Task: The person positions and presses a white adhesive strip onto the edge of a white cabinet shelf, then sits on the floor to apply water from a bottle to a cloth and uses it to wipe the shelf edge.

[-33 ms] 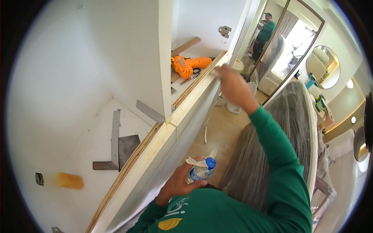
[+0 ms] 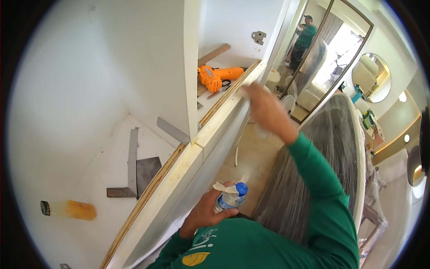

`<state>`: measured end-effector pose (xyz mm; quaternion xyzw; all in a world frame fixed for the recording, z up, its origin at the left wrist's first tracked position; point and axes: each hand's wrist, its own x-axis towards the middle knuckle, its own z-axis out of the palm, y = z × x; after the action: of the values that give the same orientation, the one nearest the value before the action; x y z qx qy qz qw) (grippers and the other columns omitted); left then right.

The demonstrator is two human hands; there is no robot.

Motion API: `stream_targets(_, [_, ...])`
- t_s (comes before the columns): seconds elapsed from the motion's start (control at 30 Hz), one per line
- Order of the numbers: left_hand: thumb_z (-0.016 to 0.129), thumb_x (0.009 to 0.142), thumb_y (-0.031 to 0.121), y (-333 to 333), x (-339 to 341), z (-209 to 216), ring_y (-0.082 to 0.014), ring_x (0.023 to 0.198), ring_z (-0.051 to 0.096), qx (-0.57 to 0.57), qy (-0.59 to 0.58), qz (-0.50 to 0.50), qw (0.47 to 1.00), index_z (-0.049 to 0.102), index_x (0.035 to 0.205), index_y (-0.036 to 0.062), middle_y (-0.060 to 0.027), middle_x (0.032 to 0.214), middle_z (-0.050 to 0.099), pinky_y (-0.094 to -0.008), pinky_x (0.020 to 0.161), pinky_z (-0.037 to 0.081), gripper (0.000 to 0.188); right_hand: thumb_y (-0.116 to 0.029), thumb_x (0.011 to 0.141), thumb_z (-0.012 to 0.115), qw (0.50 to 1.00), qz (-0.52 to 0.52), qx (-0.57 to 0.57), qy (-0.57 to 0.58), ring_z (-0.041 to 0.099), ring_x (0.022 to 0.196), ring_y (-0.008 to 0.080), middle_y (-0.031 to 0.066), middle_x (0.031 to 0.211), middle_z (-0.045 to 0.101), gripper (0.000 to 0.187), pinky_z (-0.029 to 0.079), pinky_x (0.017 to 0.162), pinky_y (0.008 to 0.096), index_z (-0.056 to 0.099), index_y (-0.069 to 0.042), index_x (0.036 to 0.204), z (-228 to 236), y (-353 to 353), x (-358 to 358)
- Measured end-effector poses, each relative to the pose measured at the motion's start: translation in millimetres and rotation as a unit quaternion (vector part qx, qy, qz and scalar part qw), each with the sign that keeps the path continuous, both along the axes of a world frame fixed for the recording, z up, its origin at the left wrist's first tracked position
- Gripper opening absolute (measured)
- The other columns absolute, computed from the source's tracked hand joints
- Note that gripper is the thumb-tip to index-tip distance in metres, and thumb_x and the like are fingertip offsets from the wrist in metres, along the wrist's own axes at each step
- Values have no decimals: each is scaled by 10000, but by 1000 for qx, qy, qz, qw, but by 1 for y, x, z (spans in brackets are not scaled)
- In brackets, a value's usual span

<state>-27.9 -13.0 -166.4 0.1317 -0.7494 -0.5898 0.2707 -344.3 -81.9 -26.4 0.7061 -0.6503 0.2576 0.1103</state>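
My left hand is closed around a small clear plastic bottle with a blue cap, and a scrap of pale cloth or paper is tucked against it. My right hand, smeared by motion, has its fingertips together at the pale front edge of the cabinet. What the fingers pinch there is too blurred to name. Behind that edge runs a strip of bare plywood.
Inside the cabinet lie an orange power tool, scissors, a square, a dark flat plate and a jar with amber contents. A plastic-wrapped piece of furniture stands at right, before a mirrored door.
My right hand has shifted slightly down and toward the left along the cabinet edge. My left hand with the bottle has barely moved.
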Motion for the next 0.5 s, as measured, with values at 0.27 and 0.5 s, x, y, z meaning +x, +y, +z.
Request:
stream_targets(0.27, [910, 930, 291, -4, -4, 2, -342, 1286, 682, 1, 4, -27, 1000, 493, 1597, 8, -219, 1415, 679, -423, 1104, 514, 836, 24, 927, 548, 985, -137, 50, 89, 729, 1007, 475, 237, 1190, 651, 258, 593, 894, 568, 626, 31, 1173, 14, -44, -43])
stream_targets(0.5, [900, 937, 316, -3, 8, -17, -352, 1299, 682, 33, -7, 18, 999, 496, 1590, -8, -221, 1425, 676, -431, 1117, 507, 834, -20, 926, 554, 995, 6, 79, 67, 746, 991, 451, 244, 1320, 662, 423, 611, 852, 553, 623, 34, 1340, 7, 14, 79])
